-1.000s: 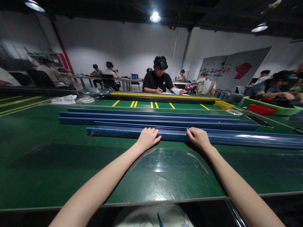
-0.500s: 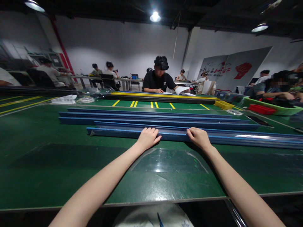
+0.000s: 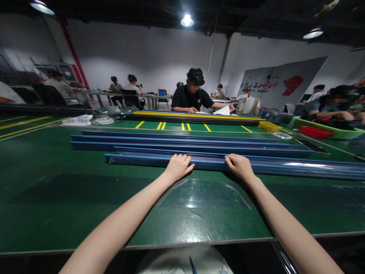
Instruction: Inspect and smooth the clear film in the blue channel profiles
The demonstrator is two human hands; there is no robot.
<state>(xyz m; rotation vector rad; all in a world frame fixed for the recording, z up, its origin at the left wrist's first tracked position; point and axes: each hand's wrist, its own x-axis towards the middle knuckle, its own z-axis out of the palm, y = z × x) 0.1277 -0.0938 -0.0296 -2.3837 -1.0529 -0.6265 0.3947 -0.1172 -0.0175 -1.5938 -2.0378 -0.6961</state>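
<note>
A long blue channel strip (image 3: pixel 211 164) lies crosswise on the green table (image 3: pixel 71 224), nearest to me. My left hand (image 3: pixel 179 166) is closed over its front wall, left of the middle, fingers curled over the top edge. Farther right, my right hand (image 3: pixel 239 165) grips the same strip with bent fingers. Both hands' fingertips are partly hidden inside the channel. Just behind lies another blue channel strip (image 3: pixel 194 148), parallel to it. A clear plastic sheet (image 3: pixel 196 194) rests flat on the table between my forearms.
Across the table, a person in black (image 3: pixel 191 97) sits with papers (image 3: pixel 224 110). Yellow and black strips (image 3: pixel 199 117) lie before that person. At the right are a yellow tray (image 3: pixel 269 127), a red tray (image 3: pixel 315 132), a green bin (image 3: pixel 346 133) and a phone (image 3: pixel 312 146).
Both my hands and the blue strips stay where they were. Across the table, the person in black has turned a paper sheet, moving an arm out to the right.
</note>
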